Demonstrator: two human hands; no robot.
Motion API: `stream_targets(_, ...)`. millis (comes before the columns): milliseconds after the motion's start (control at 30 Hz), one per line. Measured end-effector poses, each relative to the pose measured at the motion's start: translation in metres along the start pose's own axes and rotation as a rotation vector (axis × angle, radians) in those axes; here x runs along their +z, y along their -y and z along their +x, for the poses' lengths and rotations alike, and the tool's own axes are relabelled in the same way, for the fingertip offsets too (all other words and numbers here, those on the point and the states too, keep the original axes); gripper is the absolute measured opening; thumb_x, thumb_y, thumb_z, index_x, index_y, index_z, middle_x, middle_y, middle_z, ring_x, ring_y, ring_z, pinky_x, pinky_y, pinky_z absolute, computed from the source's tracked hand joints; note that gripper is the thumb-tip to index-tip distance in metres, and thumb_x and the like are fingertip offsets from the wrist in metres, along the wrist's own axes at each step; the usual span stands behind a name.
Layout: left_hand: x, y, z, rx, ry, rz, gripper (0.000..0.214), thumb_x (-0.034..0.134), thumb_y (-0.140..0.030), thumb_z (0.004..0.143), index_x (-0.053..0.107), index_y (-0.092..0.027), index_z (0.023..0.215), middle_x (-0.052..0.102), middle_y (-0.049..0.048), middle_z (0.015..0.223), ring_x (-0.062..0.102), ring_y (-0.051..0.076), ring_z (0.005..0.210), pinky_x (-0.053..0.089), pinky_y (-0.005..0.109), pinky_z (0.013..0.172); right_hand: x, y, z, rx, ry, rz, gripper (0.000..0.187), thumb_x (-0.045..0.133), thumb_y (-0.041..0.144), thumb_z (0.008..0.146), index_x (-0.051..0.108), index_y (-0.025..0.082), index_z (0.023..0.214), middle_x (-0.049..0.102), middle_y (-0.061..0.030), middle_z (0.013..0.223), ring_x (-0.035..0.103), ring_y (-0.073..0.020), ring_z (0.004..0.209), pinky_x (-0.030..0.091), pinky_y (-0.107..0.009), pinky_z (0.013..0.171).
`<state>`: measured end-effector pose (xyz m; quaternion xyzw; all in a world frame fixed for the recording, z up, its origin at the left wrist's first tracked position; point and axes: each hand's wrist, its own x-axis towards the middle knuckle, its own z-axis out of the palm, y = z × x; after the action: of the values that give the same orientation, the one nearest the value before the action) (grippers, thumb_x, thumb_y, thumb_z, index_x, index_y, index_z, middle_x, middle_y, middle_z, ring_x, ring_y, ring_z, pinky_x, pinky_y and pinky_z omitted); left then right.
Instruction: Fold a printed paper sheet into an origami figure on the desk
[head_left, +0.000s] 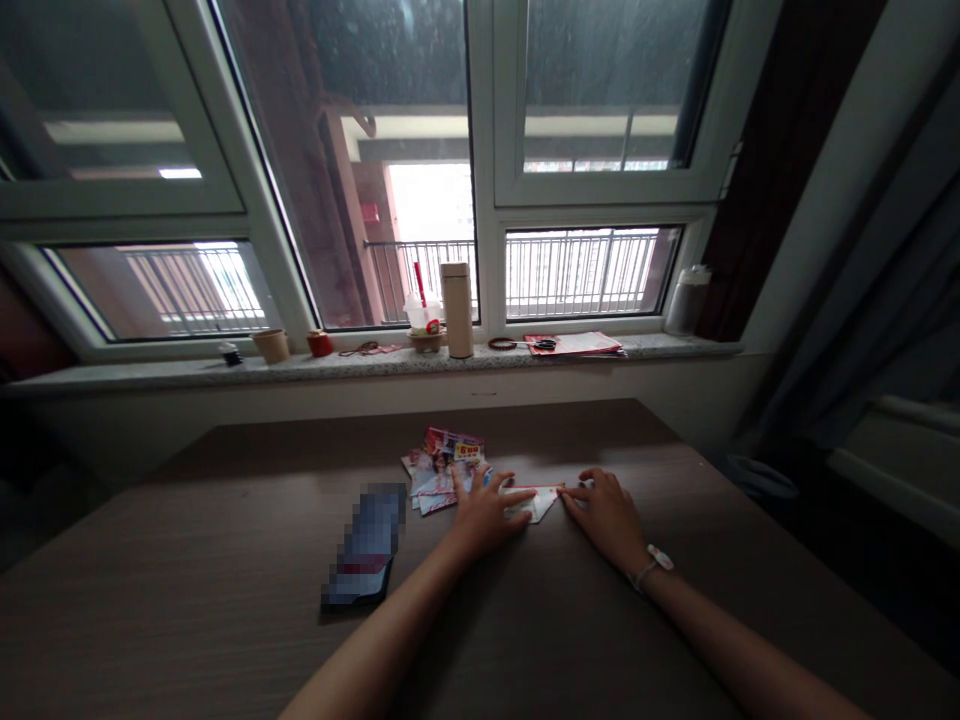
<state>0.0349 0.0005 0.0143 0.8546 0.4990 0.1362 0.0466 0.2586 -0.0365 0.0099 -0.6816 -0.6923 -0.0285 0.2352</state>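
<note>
A small folded piece of printed paper [538, 498] lies on the dark wooden table [225, 600] between my hands. My left hand [484, 515] rests flat on its left part, fingers spread and pressing down. My right hand [607, 515] lies at its right tip, fingers stretched toward the paper and touching its edge. A white bracelet sits on my right wrist. Just behind my left hand lies a small pile of colourful printed leaflets [442, 465].
A dark phone [365, 548] lies left of my left arm. On the window sill [150, 372] stand a tall beige flask [457, 309], a drink cup [424, 320], small pots [271, 346], scissors [517, 344] and red papers [577, 343]. A curtain hangs at right.
</note>
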Motion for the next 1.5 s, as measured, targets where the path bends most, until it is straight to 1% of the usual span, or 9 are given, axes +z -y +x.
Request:
stream_targets(300,-0.001,0.000,-0.001,0.014,-0.016,-0.008,0.038,0.060,-0.057,0.089,0.060,-0.055,0.126,0.051,-0.0034,0.147,0.033,0.041,0.139,-0.007,0.082,0.106,0.004,-0.002,0.003,0.017,-0.036,-0.064,0.031,0.050,0.037,0.096,0.079,0.028,0.104,0.062,-0.0131,0.114,0.056,-0.0292,0.107,0.049,-0.038,0.084)
stream_targets(500,0.000,0.000,0.000,0.005,-0.010,-0.004,0.038,0.060,-0.057,0.088,0.060,-0.056,0.126,0.051,-0.0040,0.146,0.033,0.040,0.139,-0.008,0.081,0.107,0.006,-0.003,0.003,0.037,-0.029,-0.077,0.032,0.050,0.038,0.097,0.079,0.028,0.106,0.062,-0.0133,0.111,0.057,-0.0284,0.105,0.048,-0.037,0.083)
stream_targets(867,0.002,0.001,0.000,-0.003,-0.008,-0.014,0.039,0.060,-0.058,0.088,0.060,-0.056,0.126,0.051,-0.0033,0.146,0.031,0.041,0.141,-0.010,0.080,0.107,0.010,-0.006,0.003,0.036,-0.012,-0.028,0.030,0.052,0.037,0.096,0.075,0.030,0.114,0.058,-0.0134,0.122,0.054,-0.0312,0.114,0.048,-0.040,0.087)
stream_targets(1000,0.002,0.001,0.000,0.001,-0.022,-0.021,0.038,0.060,-0.058,0.088,0.061,-0.056,0.125,0.051,-0.0032,0.146,0.031,0.041,0.140,-0.011,0.081,0.106,0.011,-0.008,0.007,0.015,-0.042,0.012,0.033,0.052,0.036,0.096,0.070,0.029,0.121,0.054,-0.0124,0.131,0.052,-0.0303,0.119,0.048,-0.041,0.091)
stream_targets(1100,0.002,0.001,0.000,-0.002,-0.023,-0.020,0.038,0.061,-0.058,0.087,0.061,-0.055,0.125,0.052,-0.0031,0.146,0.032,0.041,0.140,-0.010,0.081,0.106,0.011,-0.007,0.012,-0.017,-0.020,0.037,0.028,0.051,0.036,0.095,0.075,0.029,0.109,0.056,-0.0104,0.126,0.053,-0.0288,0.119,0.047,-0.040,0.093)
stream_targets(1167,0.001,0.000,0.000,-0.004,-0.021,-0.020,0.038,0.061,-0.058,0.087,0.062,-0.055,0.125,0.052,-0.0027,0.145,0.032,0.041,0.139,-0.009,0.081,0.107,0.011,-0.006,0.015,-0.004,-0.005,0.043,0.028,0.052,0.038,0.095,0.078,0.027,0.097,0.059,-0.0099,0.118,0.054,-0.0279,0.115,0.046,-0.039,0.092)
stream_targets(1233,0.002,0.000,0.000,-0.002,-0.024,-0.020,0.037,0.061,-0.058,0.087,0.063,-0.055,0.124,0.052,-0.0025,0.145,0.031,0.041,0.140,-0.009,0.080,0.107,0.011,-0.005,0.016,0.017,-0.005,0.046,0.026,0.055,0.039,0.093,0.078,0.026,0.092,0.061,-0.0092,0.112,0.055,-0.0268,0.112,0.046,-0.038,0.092)
stream_targets(1333,0.003,0.001,0.000,0.004,-0.030,-0.016,0.037,0.060,-0.059,0.087,0.062,-0.055,0.124,0.052,-0.0027,0.145,0.030,0.041,0.141,-0.010,0.080,0.107,0.012,-0.003,0.017,0.040,-0.009,0.057,0.023,0.059,0.040,0.090,0.078,0.026,0.090,0.062,-0.0084,0.107,0.056,-0.0262,0.110,0.045,-0.038,0.090)
stream_targets(1500,0.004,0.001,0.000,0.010,-0.044,-0.002,0.038,0.060,-0.060,0.087,0.062,-0.056,0.124,0.053,-0.0029,0.144,0.031,0.041,0.140,-0.008,0.081,0.107,0.014,-0.001,0.016,0.061,0.006,0.105,0.023,0.063,0.043,0.086,0.077,0.025,0.092,0.063,-0.0080,0.111,0.056,-0.0270,0.110,0.045,-0.039,0.091)
